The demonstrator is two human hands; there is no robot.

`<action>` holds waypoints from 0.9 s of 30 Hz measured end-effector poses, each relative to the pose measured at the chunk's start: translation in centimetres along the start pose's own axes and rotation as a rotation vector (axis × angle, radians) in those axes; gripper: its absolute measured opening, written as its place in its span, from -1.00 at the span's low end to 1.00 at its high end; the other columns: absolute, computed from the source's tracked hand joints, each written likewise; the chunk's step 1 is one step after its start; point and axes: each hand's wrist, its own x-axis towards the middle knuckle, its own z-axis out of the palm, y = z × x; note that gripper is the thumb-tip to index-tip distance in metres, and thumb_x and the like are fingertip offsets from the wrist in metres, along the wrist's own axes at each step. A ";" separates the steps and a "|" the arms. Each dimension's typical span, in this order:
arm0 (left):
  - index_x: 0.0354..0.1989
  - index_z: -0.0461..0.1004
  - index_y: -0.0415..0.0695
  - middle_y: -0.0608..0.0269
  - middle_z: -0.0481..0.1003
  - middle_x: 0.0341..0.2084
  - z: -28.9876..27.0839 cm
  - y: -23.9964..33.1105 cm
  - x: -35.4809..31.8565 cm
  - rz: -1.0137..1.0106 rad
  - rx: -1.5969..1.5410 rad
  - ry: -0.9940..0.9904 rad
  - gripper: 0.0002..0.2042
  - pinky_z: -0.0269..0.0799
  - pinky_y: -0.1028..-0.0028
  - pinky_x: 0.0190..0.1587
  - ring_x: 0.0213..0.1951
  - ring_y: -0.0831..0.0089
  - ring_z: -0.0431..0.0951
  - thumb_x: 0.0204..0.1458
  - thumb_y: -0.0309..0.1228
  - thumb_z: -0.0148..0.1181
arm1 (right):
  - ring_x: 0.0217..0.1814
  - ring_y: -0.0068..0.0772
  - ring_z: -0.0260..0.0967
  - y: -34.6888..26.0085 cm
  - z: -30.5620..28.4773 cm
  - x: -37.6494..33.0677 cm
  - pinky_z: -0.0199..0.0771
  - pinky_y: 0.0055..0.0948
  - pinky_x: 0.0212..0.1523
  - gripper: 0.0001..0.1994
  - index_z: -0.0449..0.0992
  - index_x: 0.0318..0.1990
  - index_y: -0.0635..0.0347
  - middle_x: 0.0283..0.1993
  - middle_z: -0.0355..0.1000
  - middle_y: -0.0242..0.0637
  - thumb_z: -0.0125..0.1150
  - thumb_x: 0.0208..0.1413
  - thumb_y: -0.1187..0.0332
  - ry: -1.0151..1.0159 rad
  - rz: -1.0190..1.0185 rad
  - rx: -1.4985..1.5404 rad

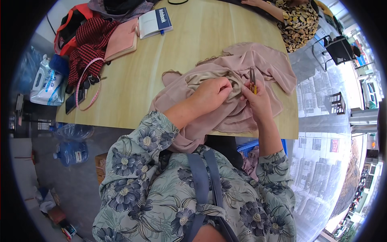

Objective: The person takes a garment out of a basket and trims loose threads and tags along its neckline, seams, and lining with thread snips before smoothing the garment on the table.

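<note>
A left hand [214, 96] gripped pink fabric [268, 60] bunched across a pale wooden surface [193, 32], while the right hand [259, 99] held yellow-handled snips [252, 76], blades pointing away; a measuring tape [78, 90] curled near the surface's left edge.

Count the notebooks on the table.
2: a pink notebook beside the striped cloth, and a white-and-blue notebook just right of the pink one. More could be hidden under the cloth.

Downward fisheye view from head height
</note>
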 end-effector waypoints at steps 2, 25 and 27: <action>-0.45 0.37 -0.23 0.25 0.36 -0.63 0.3 -0.1 -0.1 0.036 -0.026 0.017 -0.90 0.25 0.50 -0.49 -0.57 0.47 0.33 -0.02 -0.45 0.03 | -0.55 -0.65 0.30 0.2 -0.6 0.0 0.25 -0.68 -0.53 -0.82 0.36 -0.27 0.23 -0.51 0.32 -0.43 0.15 -0.02 0.39 -0.002 -0.040 -0.122; -0.38 0.34 -0.16 0.48 0.31 -0.64 1.4 -0.3 -2.6 -0.110 -0.320 0.094 -0.93 0.18 0.73 -0.57 -0.60 0.77 0.25 0.10 -0.45 -0.04 | -0.51 -0.38 0.33 -3.5 0.1 -2.3 0.31 -0.42 -0.52 -0.72 0.45 -0.24 -0.11 -0.54 0.30 -0.44 0.24 -0.22 0.33 -0.012 -0.856 -1.261; -0.38 0.33 -0.16 0.48 0.31 -0.64 1.3 -0.5 -2.7 -0.109 -0.329 0.095 -0.93 0.18 0.73 -0.58 -0.60 0.78 0.25 0.09 -0.44 -0.04 | -0.52 -0.40 0.32 -3.2 0.5 -2.1 0.31 -0.42 -0.53 -0.74 0.46 -0.28 -0.12 -0.56 0.29 -0.45 0.23 -0.23 0.34 0.035 -0.900 -1.288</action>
